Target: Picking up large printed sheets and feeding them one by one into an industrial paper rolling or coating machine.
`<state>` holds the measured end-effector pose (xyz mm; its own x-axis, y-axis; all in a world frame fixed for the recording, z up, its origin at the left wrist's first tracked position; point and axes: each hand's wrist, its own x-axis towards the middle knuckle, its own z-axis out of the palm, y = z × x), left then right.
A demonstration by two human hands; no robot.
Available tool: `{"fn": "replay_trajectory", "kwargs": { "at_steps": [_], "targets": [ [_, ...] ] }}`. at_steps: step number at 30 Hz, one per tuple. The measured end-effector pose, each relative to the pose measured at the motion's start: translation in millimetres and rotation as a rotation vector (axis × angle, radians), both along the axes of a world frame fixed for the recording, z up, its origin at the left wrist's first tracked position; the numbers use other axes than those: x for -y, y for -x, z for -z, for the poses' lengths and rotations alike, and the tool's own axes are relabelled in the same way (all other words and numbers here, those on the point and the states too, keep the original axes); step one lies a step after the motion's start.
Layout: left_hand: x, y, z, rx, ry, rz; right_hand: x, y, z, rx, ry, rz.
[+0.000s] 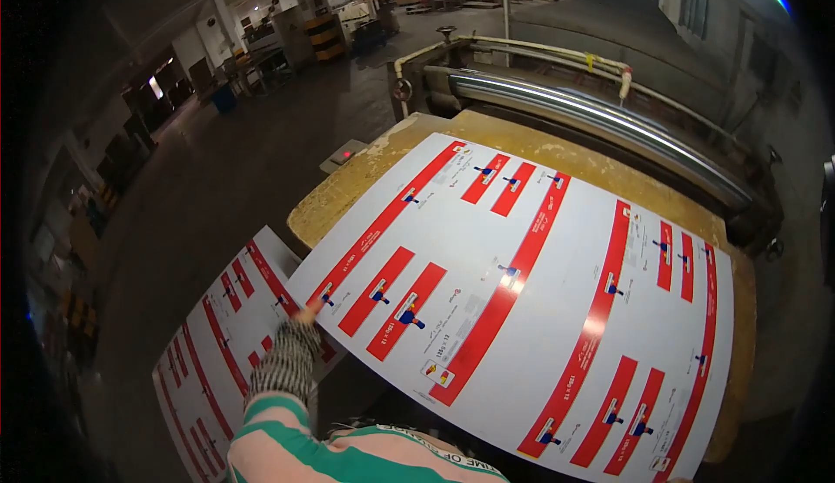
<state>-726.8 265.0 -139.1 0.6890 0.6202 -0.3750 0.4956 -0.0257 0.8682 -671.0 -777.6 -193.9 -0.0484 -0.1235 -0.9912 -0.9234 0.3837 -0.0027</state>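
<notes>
The left hand (304, 315) is closed at the near left corner of a large printed sheet (557, 283), its fingers seeming to pinch the edge, though the part under the sheet is hidden. Of the right hand (681, 480) only what looks like a sliver shows at the lower rim, by the sheet's near right corner; I cannot tell how it grips. Behind the left fingers come a knitted black-and-white cuff (287, 357) and a striped pink, green and white sleeve (278, 422). The sheet, white with red bands and small blue figures, lies across a worn yellowish table (348, 200), its near edge reaching out past the tabletop toward the person. Low on the left, below the held corner, is another sheet (204, 357) with the same kind of print. Beyond the table's far edge stands a machine with a long shiny roller (600, 126), apart from the sheet, and a small box with a red light (344, 156) sits beside the table's left edge. I judge the step in hand to be placing or squaring the sheet on the table; the next move probably calls for both corners kept level and the sheet flat, so that it does not buckle or skew.
</notes>
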Motion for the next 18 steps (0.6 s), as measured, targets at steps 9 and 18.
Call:
{"fn": "replay_trajectory", "kwargs": {
  "at_steps": [9, 18],
  "targets": [
    [274, -30, -63, -0.025, 1.350, 0.118, 200, 92, 107, -0.221, 0.601, 0.304],
    [279, -36, -61, -0.180, 1.406, 0.077, -26, 0, 74, -0.048, 1.249, 0.598]
  ]
}}
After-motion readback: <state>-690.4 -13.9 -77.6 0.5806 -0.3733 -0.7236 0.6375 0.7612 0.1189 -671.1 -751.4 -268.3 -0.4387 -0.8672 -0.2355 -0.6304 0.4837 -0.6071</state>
